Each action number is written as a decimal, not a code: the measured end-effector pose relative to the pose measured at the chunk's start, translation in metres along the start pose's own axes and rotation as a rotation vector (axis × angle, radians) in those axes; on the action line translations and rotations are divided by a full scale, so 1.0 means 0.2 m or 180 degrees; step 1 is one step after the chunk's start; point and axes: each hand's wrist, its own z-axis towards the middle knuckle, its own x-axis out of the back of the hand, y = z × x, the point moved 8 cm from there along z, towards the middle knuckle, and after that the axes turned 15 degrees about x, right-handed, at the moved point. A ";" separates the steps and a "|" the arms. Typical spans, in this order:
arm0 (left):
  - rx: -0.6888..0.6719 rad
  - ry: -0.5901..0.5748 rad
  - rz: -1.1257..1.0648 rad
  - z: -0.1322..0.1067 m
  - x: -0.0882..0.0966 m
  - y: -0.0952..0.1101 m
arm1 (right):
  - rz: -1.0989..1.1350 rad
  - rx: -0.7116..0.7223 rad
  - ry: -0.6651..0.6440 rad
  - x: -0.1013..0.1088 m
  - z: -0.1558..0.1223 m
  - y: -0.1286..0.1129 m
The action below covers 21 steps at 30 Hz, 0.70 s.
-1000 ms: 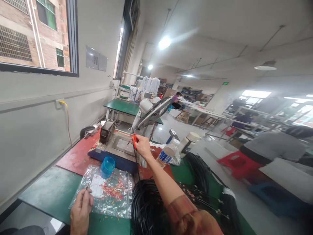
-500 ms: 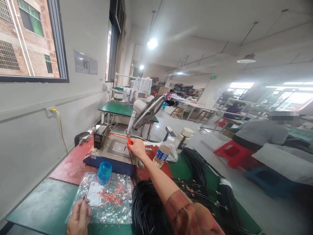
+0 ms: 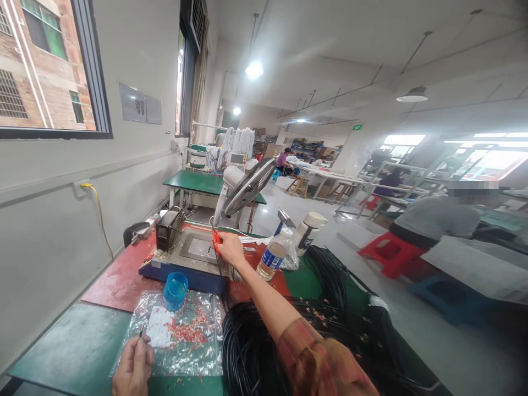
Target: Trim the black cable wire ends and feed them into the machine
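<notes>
red-handled tool (image 3: 215, 242) is sitting in the right hand (image 3: 231, 250), whose fingers are closing tight around it above the flat machine (image 3: 193, 254) on the far part of the bench (image 3: 70, 346). a thin black strand is running from that hand down towards the black cable coil (image 3: 251, 352) at the bench's near edge. the left hand (image 3: 132, 369) is resting at the near edge, thumb and forefinger pinching a thin wire end (image 3: 142, 330) that is pointing up over the clear plastic bag (image 3: 181, 355). red bits (image 3: 187, 330) are lying scattered on the bag, and a blue cup (image 3: 175, 290) is standing at its far edge, just beside the machine. a water bottle (image 3: 272, 256) is leaning just right of the right hand, with a white jar (image 3: 307, 231) beyond it and a tilted fan (image 3: 247, 187) standing behind the machine.
</notes>
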 end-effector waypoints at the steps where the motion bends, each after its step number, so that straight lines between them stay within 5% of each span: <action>1: 0.0000 -0.0005 -0.0002 0.00 0.00 0.00 | 0.0005 0.0007 -0.0003 0.00 0.00 0.00; 17: -0.0020 0.0054 0.0139 -0.01 0.01 0.00 | -0.0036 -0.0037 -0.0055 -0.01 0.00 0.00; 21: -0.0138 0.0216 0.0174 -0.06 -0.02 0.08 | -0.0050 -0.0041 -0.0056 -0.01 0.00 0.00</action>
